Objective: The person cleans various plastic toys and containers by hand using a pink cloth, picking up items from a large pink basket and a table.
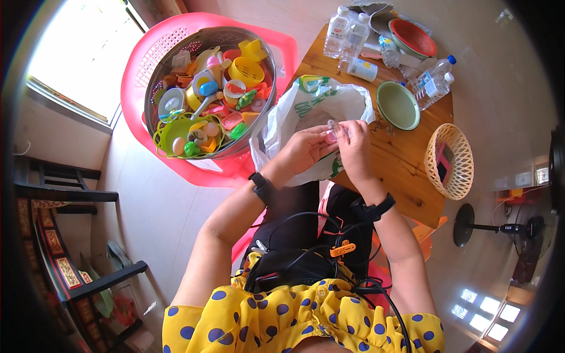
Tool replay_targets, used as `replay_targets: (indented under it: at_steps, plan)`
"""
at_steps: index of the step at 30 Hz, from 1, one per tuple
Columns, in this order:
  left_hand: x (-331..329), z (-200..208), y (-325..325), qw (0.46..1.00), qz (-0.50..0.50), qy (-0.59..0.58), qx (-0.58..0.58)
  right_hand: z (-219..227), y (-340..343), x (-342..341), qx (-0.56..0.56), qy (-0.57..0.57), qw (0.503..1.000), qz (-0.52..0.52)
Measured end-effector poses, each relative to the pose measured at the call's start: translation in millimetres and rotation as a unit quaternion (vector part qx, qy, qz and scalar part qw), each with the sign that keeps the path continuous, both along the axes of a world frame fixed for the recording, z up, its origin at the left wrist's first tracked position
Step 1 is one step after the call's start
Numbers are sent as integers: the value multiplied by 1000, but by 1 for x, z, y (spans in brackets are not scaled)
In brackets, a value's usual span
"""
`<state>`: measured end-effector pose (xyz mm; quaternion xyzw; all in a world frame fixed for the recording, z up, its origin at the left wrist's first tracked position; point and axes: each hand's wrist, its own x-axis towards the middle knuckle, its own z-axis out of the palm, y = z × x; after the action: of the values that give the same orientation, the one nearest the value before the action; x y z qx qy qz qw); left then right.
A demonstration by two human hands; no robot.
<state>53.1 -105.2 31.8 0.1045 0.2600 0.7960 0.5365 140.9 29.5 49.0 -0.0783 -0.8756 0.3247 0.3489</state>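
Left hand (307, 145) and right hand (356, 144) pinch a small see-through thing (333, 130) at one o'clock, over the white bag (275, 126), and it looks light, stiff and maybe slippery, so its edges seem best to hold.

wooden table (409, 170): clear plastic bottles (336, 32) | green bowl (400, 106) | woven basket (464, 167) || pink chair (134, 88): metal basin (200, 41)

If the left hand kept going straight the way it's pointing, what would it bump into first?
Probably the small see-through piece right ahead of the left hand, then the right hand just beyond, though depth is hard to judge here.
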Motion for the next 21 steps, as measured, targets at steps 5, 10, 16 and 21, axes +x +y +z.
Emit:
replay_targets:
  at_steps: [5,10,16,21]
  plan:
    - [0,-5,2,1000,4,-28,-7,-8,20,2,-370,-86,925,-13]
    - [-2,-15,-1,999,35,-37,-13,27,-2,10,-69,-9,995,65]
    - [0,-12,1,1000,-8,-6,-1,17,1,8,25,-36,998,50]
    - [-3,-16,0,1000,-4,-5,30,9,14,5,-63,-28,998,-12]
